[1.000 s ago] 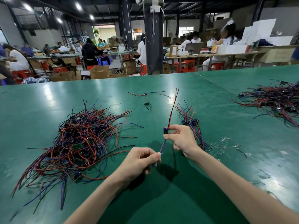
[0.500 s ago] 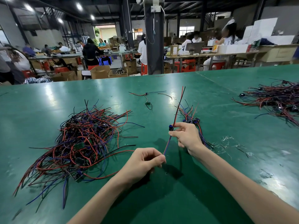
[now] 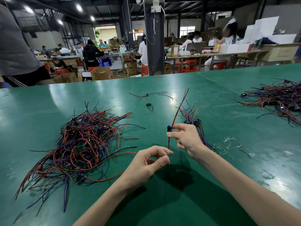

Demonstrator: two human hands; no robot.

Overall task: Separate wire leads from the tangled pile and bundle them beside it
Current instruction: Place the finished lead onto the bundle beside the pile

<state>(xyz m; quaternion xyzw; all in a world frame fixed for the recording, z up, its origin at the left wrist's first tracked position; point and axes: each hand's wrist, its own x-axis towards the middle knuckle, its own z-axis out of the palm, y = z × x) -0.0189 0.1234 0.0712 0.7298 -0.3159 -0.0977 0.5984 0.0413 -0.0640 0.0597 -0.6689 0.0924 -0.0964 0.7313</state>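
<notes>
Right hand (image 3: 187, 139) pinches a wire lead (image 3: 169, 128) at its blue connector, held upright above the green table (image 3: 211, 185). Left hand (image 3: 146, 163) pinches the lead's lower end between thumb and forefinger. The sorted bundle (image 3: 194, 122) lies just behind the right hand, with the tangled pile (image 3: 81, 141) to the left.

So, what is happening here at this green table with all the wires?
A person is sorting wire leads on the green table. Both hands hold one lead above the table: the right hand pinches it beside its blue connector, and the left hand pinches its lower end. The tangled pile lies to the left. A small bundle lies just behind the right hand; this lead is not yet on it.
</notes>
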